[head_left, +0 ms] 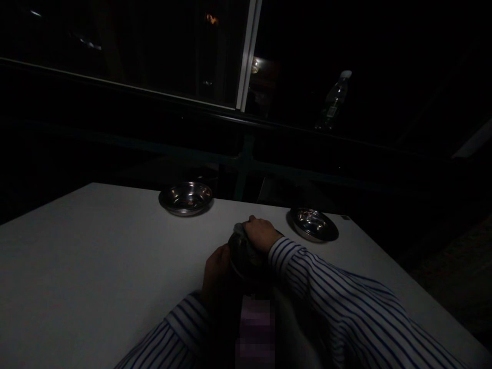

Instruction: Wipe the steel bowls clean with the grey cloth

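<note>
In dim light my left hand (pixel 216 271) grips the near edge of a dark round metal dish (pixel 241 259), tilted up over the white table (pixel 96 266). My right hand (pixel 261 233) is closed on a pale cloth (pixel 240 229) and presses it against the dish's upper edge. Both arms wear blue-striped white sleeves. Much of the dish is lost in shadow.
Two shiny steel dishes rest near the table's far edge, one at centre left (pixel 186 198) and one at right (pixel 313 224). A plastic water bottle (pixel 334 100) stands on a dark ledge behind. Windows and a white frame (pixel 246 56) lie beyond.
</note>
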`<control>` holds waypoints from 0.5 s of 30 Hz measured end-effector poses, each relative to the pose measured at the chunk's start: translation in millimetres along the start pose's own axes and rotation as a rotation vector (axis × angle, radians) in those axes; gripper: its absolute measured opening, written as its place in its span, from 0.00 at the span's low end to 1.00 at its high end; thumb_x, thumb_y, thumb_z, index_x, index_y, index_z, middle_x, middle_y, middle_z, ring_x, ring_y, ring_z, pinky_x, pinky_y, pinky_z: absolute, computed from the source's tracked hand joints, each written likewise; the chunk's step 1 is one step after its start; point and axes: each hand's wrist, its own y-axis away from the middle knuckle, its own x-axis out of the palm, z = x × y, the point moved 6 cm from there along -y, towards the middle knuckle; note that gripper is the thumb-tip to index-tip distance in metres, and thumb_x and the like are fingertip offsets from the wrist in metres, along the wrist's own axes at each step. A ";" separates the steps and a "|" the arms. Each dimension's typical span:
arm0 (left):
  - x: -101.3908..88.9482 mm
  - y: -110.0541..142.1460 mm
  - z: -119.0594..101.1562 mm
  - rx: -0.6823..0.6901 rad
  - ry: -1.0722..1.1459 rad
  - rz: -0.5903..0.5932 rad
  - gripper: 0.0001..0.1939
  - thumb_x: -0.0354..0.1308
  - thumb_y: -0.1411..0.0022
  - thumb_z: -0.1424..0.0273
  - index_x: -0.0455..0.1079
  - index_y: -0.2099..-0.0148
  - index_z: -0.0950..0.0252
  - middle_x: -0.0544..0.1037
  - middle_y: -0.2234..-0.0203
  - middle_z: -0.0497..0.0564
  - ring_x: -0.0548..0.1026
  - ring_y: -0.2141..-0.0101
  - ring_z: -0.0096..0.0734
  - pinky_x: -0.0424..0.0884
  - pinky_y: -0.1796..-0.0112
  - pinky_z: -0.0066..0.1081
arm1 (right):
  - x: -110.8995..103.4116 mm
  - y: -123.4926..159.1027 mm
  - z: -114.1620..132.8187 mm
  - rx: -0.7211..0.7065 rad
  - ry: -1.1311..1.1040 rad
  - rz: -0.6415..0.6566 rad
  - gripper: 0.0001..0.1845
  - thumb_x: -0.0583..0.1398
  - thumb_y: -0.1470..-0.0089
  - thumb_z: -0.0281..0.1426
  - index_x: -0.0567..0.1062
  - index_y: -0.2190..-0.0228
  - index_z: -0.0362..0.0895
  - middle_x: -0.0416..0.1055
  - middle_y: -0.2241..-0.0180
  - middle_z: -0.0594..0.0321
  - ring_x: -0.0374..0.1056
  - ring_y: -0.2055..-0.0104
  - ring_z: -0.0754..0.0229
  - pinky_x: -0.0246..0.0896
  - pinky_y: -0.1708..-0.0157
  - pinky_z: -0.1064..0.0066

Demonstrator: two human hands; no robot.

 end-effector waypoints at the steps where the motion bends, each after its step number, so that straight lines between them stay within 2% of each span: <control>1: 0.6 0.7 -1.3 0.001 -0.007 -0.001 0.17 0.47 0.43 0.61 0.71 0.65 0.67 0.79 0.72 0.55 0.75 0.70 0.38 0.70 0.68 0.34 | -1.6 0.3 -4.2 0.023 0.016 0.012 0.11 0.53 0.40 0.30 0.71 0.59 0.39 0.69 0.55 0.55 0.68 0.58 0.58 0.65 0.60 0.62; 5: 2.5 5.3 -8.0 0.053 -0.059 -0.027 0.18 0.46 0.42 0.61 0.73 0.65 0.67 0.79 0.72 0.55 0.75 0.69 0.39 0.69 0.69 0.33 | -4.2 6.8 -26.5 0.077 0.047 0.049 0.11 0.55 0.41 0.33 0.71 0.59 0.40 0.68 0.55 0.57 0.67 0.58 0.59 0.65 0.59 0.61; 9: 1.5 9.2 -6.2 0.039 -0.050 -0.076 0.20 0.45 0.40 0.59 0.73 0.64 0.66 0.79 0.73 0.54 0.75 0.71 0.38 0.69 0.72 0.32 | 3.1 23.1 -51.4 0.033 0.014 0.081 0.11 0.53 0.43 0.26 0.72 0.60 0.38 0.70 0.59 0.52 0.69 0.58 0.56 0.63 0.60 0.64; 12: 2.5 10.7 -5.2 0.024 -0.041 -0.046 0.20 0.45 0.40 0.58 0.72 0.64 0.66 0.79 0.73 0.54 0.76 0.71 0.38 0.69 0.72 0.32 | 9.7 45.9 -64.0 -0.011 -0.038 0.084 0.13 0.52 0.46 0.24 0.74 0.62 0.38 0.70 0.61 0.50 0.69 0.60 0.55 0.61 0.62 0.68; 15: 0.4 11.3 -4.5 0.005 -0.067 -0.060 0.19 0.45 0.40 0.58 0.73 0.64 0.66 0.79 0.73 0.54 0.76 0.72 0.37 0.69 0.73 0.31 | 14.0 76.8 -65.7 -0.030 -0.082 0.076 0.13 0.51 0.46 0.24 0.74 0.63 0.39 0.71 0.63 0.51 0.70 0.62 0.56 0.60 0.64 0.70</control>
